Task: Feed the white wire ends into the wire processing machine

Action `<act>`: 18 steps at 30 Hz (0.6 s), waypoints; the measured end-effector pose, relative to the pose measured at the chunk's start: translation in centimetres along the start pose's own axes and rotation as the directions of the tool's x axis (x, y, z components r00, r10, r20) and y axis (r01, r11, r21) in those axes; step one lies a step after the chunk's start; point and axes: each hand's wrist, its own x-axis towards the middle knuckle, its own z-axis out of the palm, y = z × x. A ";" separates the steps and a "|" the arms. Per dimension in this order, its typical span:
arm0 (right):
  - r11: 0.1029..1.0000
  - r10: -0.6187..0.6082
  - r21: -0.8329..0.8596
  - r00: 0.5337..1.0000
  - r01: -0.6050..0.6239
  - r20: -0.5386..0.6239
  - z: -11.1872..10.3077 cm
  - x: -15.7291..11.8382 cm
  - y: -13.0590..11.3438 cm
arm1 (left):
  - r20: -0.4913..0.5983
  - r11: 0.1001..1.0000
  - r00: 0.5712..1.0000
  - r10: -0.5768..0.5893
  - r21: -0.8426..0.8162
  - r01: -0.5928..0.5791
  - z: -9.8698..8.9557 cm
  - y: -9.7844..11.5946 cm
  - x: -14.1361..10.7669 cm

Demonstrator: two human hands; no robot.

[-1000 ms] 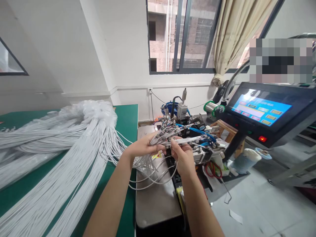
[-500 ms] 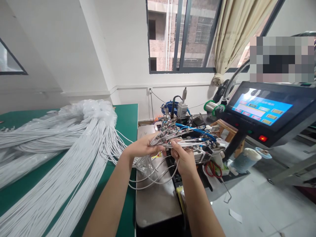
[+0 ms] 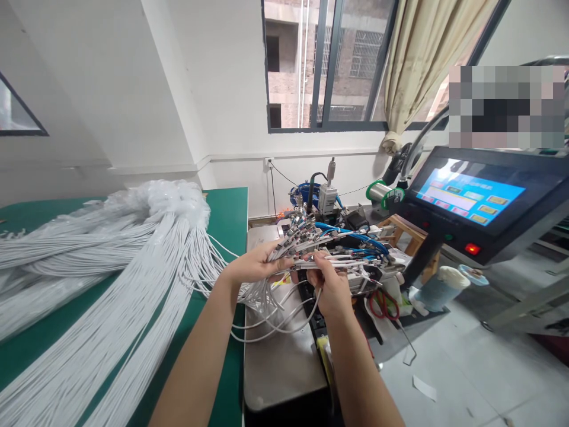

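A bunch of white cables [image 3: 263,295] with metal connector ends is wrapped in my left hand [image 3: 255,263], the ends fanning up and to the right past its fingers. Just to the right, my right hand [image 3: 331,284] is closed with thumb and fingers on several white cables of the bunch. Cable loops hang below both hands over a metal machine top [image 3: 282,367]. A large heap of white cables [image 3: 128,296], partly in clear plastic, lies on the green table [image 3: 229,207] at the left and runs toward my left hand.
Behind the hands is a machine with blue tubes [image 3: 368,238]. A lit control screen [image 3: 473,193] stands at the right. Red-handled scissors [image 3: 383,305], a solder wire spool [image 3: 386,194] and a bluish container [image 3: 442,289] are near the machine's right side.
My right hand's thumb has shifted slightly right and up along the cables. My left hand still holds the bunch, its fingers moved slightly left.
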 end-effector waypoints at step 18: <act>0.995 -0.085 0.040 0.996 0.086 -0.035 -0.3 0.1 -0.1 | -0.103 0.988 0.991 0.089 -0.117 -0.101 -1.2 0.2 -1.0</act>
